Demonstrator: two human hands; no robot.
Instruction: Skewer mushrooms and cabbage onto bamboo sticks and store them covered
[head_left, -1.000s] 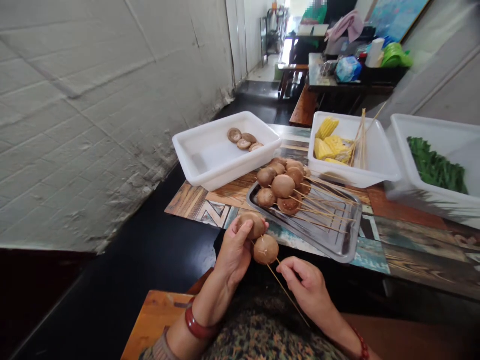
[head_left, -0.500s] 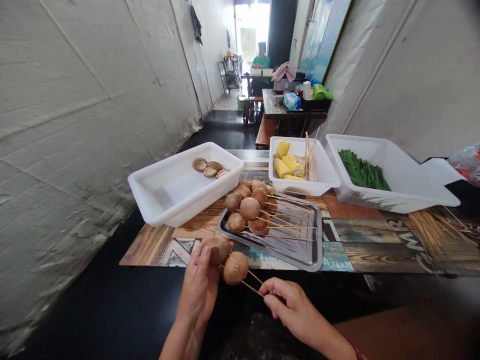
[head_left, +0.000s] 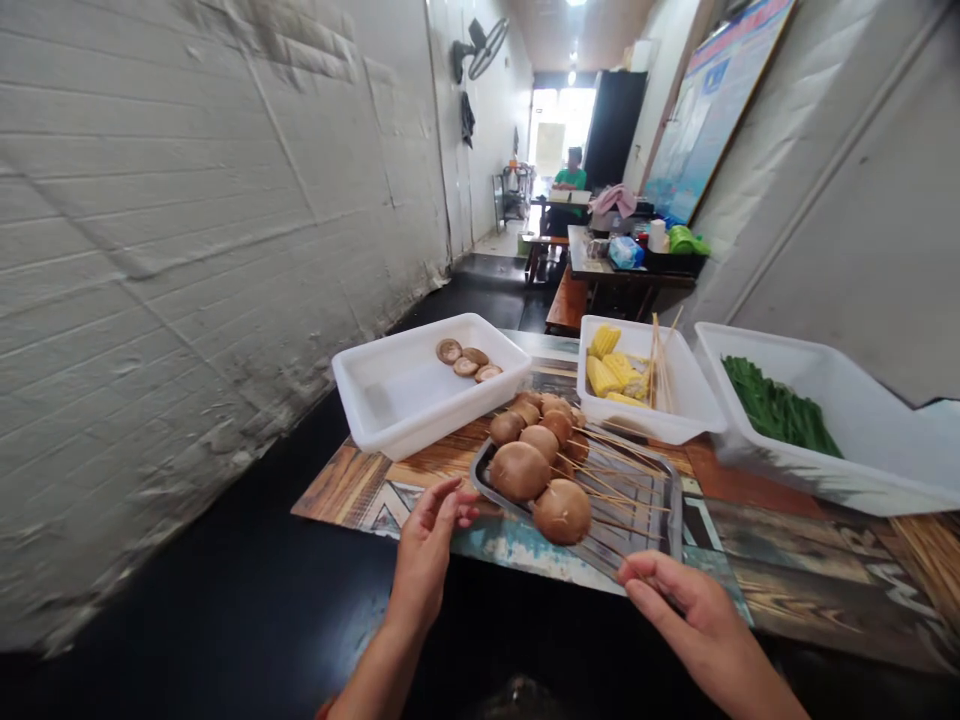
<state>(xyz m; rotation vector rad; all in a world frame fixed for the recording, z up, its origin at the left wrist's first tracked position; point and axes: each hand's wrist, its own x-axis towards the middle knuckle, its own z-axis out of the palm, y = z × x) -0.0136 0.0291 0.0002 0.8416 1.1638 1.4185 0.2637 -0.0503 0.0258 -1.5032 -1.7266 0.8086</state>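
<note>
My right hand (head_left: pixel 671 605) pinches the stick end of a mushroom skewer at the front edge of the metal tray (head_left: pixel 675 515). Two large brown mushroom caps, a rear cap (head_left: pixel 520 470) and a front cap (head_left: pixel 561 512), sit on that skewer over the tray's left part. Beside the tray's left corner, my left hand (head_left: pixel 431 535) is empty, fingers loosely curled and apart. Behind the held skewer lies a pile of skewered mushrooms (head_left: pixel 540 440), their sticks pointing right. Several loose mushroom caps (head_left: pixel 466 366) rest in the white tub (head_left: pixel 375 420) at the left.
A white tub (head_left: pixel 697 425) holds corn pieces (head_left: pixel 619 375) and upright sticks. To its right, another tub (head_left: pixel 877 390) contains green leafy stalks (head_left: pixel 776 405). Bamboo sticks (head_left: pixel 930 550) lie at the right edge. A person (head_left: pixel 571 175) in green sits far back.
The skewer with two mushrooms has moved from in front of the table to over the metal tray. My left hand has let go of the mushroom. The view has tilted upward and shifted left.
</note>
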